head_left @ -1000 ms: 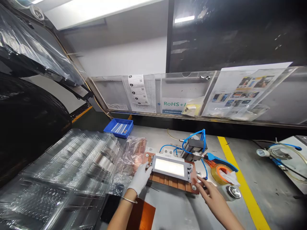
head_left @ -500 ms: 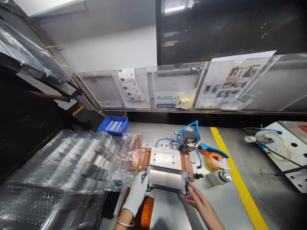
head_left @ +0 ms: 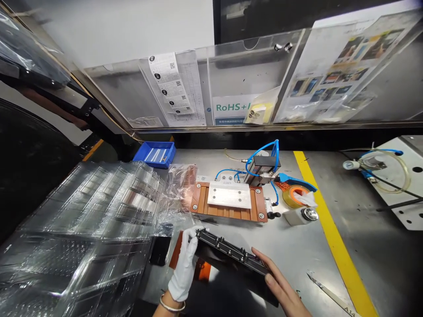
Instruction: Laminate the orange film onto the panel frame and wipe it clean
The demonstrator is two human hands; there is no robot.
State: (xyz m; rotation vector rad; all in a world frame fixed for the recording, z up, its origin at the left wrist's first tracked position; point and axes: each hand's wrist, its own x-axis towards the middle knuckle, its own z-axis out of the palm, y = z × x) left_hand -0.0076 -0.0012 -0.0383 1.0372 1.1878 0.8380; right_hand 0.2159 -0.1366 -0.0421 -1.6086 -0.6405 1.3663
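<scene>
The dark panel [head_left: 231, 259] is held on the near side of the brown fixture [head_left: 231, 212], tipped so that its studded edge is turned upward. Its long axis is slanted, the left end nearer the fixture than the right. The fixture is set on a metal table [head_left: 257, 240]. Left of it, clear plastic trays [head_left: 99, 215] are piled; right of it, a tape roll [head_left: 291, 199] and a bottle [head_left: 297, 216] are placed. Beyond it, papers [head_left: 176, 88] are held in clear pockets. The panel's left end is gripped by the gloved left hand [head_left: 185, 259], fingers curled; its right end is held by the bare right hand [head_left: 280, 281], fingers extended.
</scene>
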